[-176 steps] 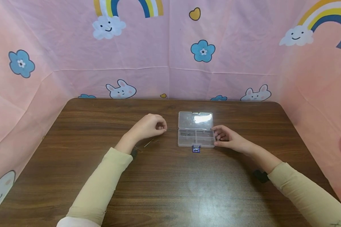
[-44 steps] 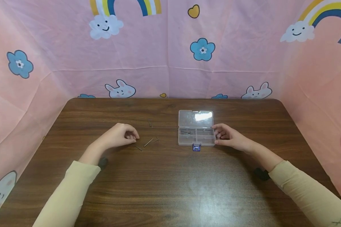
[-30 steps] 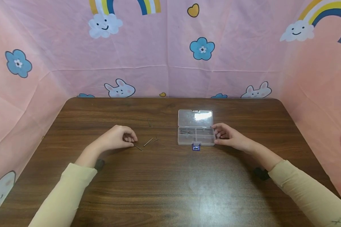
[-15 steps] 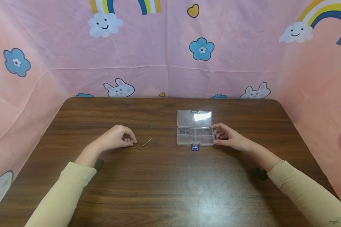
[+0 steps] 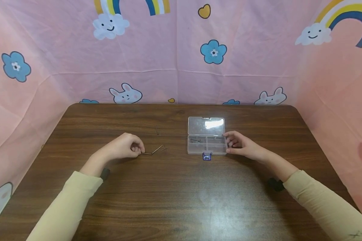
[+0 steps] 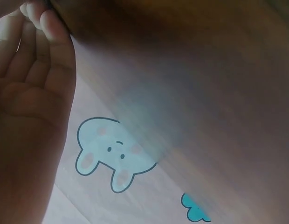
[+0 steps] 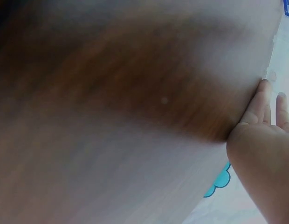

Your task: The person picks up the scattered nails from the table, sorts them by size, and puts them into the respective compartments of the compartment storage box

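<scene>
In the head view my left hand [image 5: 123, 147] pinches the end of a thin metal nail [image 5: 146, 153] low over the table, left of centre. The nail's other end lies close to a second nail [image 5: 157, 149]. My right hand [image 5: 241, 144] holds the right end of a clear plastic box [image 5: 216, 149], thumb at the front corner and a finger at the back. The box's lid [image 5: 199, 126] is raised, and several nails [image 5: 196, 141] lie in its back left compartment. In the left wrist view the fingertips of my left hand [image 6: 37, 70] are partly cut off.
Small nails [image 5: 164, 148] lie just right of the pinched one, and two more nails [image 5: 157, 130] lie farther back. A blue latch [image 5: 206, 156] hangs at the box's front. The brown wooden table [image 5: 169, 201] meets a pink patterned cloth [image 5: 157, 60] behind.
My left hand came back from beside the box, then took hold of a nail on the table. That nail has turned from slanting to nearly level. The right hand stays at the box.
</scene>
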Demonstrator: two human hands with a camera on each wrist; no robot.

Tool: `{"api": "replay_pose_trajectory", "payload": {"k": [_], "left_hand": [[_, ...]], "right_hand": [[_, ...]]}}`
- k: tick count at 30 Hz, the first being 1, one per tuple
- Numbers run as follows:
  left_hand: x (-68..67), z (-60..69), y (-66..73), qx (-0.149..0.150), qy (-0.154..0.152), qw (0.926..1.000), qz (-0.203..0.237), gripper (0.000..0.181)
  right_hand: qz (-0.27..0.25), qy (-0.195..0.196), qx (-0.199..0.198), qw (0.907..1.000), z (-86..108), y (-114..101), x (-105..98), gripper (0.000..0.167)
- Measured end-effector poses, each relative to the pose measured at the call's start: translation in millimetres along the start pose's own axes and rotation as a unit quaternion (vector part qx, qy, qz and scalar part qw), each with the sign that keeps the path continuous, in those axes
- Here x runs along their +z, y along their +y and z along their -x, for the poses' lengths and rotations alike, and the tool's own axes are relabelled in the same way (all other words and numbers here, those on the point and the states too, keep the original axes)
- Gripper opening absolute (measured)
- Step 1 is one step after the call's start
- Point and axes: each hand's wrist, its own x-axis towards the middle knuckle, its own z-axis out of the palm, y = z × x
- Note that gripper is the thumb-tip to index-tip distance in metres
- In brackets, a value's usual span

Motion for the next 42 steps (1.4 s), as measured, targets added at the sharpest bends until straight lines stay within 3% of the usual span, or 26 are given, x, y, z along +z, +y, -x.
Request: {"api": "replay_pose_trajectory", "payload": {"k": [7, 18, 33, 42], "left_hand": [[-0.8, -2.2, 0.3, -0.003, 0.011, 0.9999, -0.001, 0.018], [-1.1, -10.8, 5.4, 0.020, 0.067, 0.9975, -0.006, 0.018], [9.4, -43.1, 29.0, 0.046, 0.083, 0.9955, -0.009, 0.014], [18.1, -68.7, 45.2, 0.078, 0.088, 0.9928, -0.022, 0.015]], "right_hand": [[0.006, 0.003, -0.001, 1.0000, -1.0, 2.0, 1.4, 0.055], [0.002, 0.002, 0.002, 1.0000, -0.4, -1.5, 0.1, 0.055], [0.001, 0.000, -0.004, 1.0000, -0.1, 0.0, 0.2, 0.056], [0.004, 0.001, -0.002, 1.0000, -0.6, -0.8, 0.1, 0.055]]}}
